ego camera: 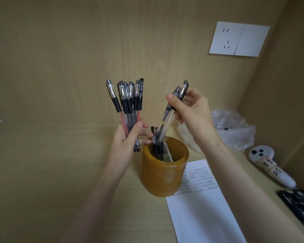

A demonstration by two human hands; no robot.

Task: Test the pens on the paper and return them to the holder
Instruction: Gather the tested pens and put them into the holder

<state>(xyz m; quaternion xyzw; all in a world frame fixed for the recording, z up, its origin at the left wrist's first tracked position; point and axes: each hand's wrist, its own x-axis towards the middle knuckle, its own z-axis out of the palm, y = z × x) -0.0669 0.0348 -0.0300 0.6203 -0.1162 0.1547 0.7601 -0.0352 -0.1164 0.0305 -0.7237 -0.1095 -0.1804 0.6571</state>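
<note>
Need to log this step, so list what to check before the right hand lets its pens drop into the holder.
1. Right hand grips its pens: ok.
2. Their lower ends are at the mouth of the holder: ok.
3. The holder stands upright on the desk: ok.
4. Room left inside the holder: ok, only a few pens in it.
5. Left hand holds its bundle outside the rim: ok.
6. These pens were tested on the paper: cannot tell.
</note>
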